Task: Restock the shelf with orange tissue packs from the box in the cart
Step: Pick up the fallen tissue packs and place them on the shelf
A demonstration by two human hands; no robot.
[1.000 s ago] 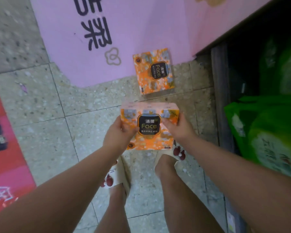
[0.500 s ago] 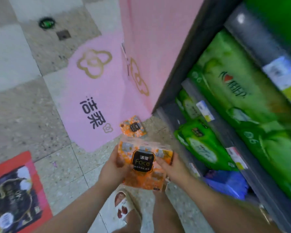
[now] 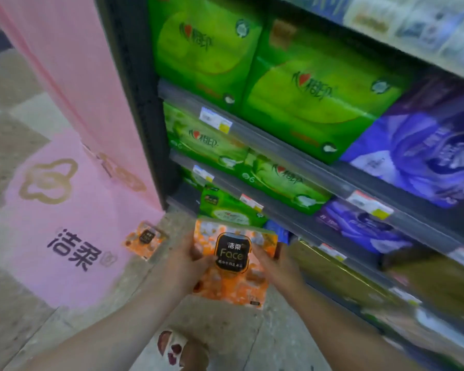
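The view has lifted from floor to shelf. Both hands, left hand and right hand, clasp an orange tissue pack by its sides, label up, probably ready for shelving.

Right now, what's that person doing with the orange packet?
A person is holding an orange tissue pack in both hands, the left hand on its left edge and the right hand on its right, in front of a shop shelf. The shelf is stacked with green packs and purple packs. A second orange pack lies on the floor beside a pink display stand. The held pack is not on the shelf yet.
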